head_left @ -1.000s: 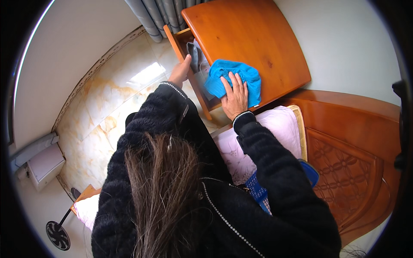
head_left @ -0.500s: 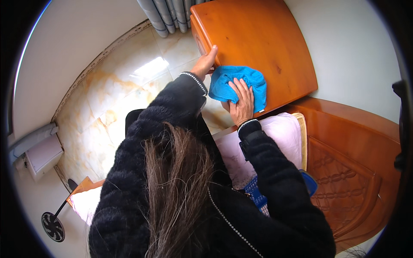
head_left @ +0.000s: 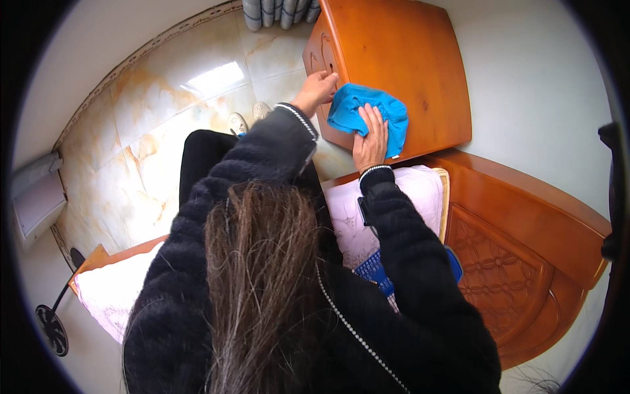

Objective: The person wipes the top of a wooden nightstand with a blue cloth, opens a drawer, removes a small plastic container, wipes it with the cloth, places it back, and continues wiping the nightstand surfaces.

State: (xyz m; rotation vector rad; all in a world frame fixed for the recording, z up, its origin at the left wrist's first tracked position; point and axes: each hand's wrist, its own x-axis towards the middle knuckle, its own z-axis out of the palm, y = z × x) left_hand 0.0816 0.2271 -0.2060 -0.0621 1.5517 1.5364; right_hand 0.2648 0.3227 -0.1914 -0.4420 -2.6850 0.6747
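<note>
A blue cloth (head_left: 346, 117) lies bunched on the near front corner of the orange-brown wooden cabinet (head_left: 410, 59), one part hanging over the front edge. My right hand (head_left: 373, 139) presses on it from above, fingers stretched out and close together. Just left of the cloth, my left hand (head_left: 316, 90) is at the cabinet's carved front, below a small dark spot. Its fingers are bent against the front near the top edge, and what they hold, if anything, is hidden.
A bed with a carved wooden headboard (head_left: 499, 269) and pink bedding (head_left: 420, 194) adjoins the cabinet. A blue plastic basket (head_left: 372, 268) sits on the bedding, partly behind my right arm. Grey curtains (head_left: 279, 12) hang beyond the cabinet. Marble-patterned floor tiles (head_left: 151, 141) spread to the left.
My left hand has turned and its fingers have bent more against the cabinet front. My right hand stays on the cloth, which has shifted slightly up. The whole view has shifted.
</note>
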